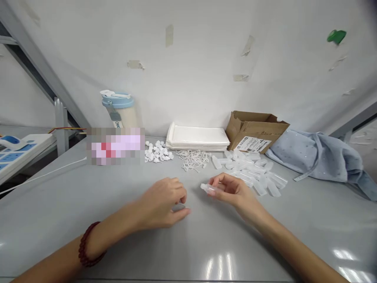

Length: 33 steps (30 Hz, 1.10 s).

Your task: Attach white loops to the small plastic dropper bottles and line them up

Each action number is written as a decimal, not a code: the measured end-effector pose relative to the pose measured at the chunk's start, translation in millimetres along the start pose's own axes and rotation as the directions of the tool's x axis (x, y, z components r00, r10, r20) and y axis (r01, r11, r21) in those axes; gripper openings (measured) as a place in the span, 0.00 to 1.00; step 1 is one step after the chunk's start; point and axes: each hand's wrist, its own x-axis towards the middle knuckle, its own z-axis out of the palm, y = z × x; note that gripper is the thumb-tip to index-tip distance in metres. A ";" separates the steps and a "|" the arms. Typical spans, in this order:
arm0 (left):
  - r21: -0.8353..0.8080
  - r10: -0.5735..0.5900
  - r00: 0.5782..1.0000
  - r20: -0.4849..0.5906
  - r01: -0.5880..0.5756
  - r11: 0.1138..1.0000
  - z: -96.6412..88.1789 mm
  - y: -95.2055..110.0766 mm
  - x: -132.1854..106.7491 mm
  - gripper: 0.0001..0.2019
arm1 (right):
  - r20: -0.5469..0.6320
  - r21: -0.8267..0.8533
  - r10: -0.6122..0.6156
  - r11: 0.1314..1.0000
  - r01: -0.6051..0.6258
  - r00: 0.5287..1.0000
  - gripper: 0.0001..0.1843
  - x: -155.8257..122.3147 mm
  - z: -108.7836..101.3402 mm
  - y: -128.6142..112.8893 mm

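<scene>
Between the thumb and fingers of my right hand (232,189) is a small translucent plastic bottle (208,188), its narrow neck pointing left. My left hand (165,204), with a dark red bead bracelet (88,244) at the wrist, hovers over the grey table to the left of it. Its fingers are curled, the thumb stands apart from them, and I see nothing held. Beyond my right hand lies a pile of similar translucent bottles (256,171). White cords (194,158) lie tangled near the middle, with small white caps (157,152) heaped to their left.
Along the wall stand a stack of white envelopes (198,137), an open cardboard box (257,131) and a blue-lidded cup (122,110). Light blue cloth (321,157) lies at the right. A power strip (23,151) and a white cable (50,174) are at the left.
</scene>
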 end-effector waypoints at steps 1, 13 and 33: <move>0.020 0.002 1.000 0.014 -0.002 1.000 1.9 1.0 -1.0 0.05 | 0.013 0.061 0.031 0.998 -0.031 0.999 0.12 0.3 3.6 5.3; -0.342 -0.228 0.924 -0.308 0.116 0.932 11.9 8.8 1.0 0.04 | 0.234 0.243 0.096 0.958 -0.154 0.968 0.15 -8.6 25.3 19.1; -0.372 -0.052 0.915 -0.400 -0.111 0.922 13.9 20.4 -4.6 0.08 | 0.204 0.163 0.022 0.985 -0.056 0.979 0.12 -13.0 28.1 12.9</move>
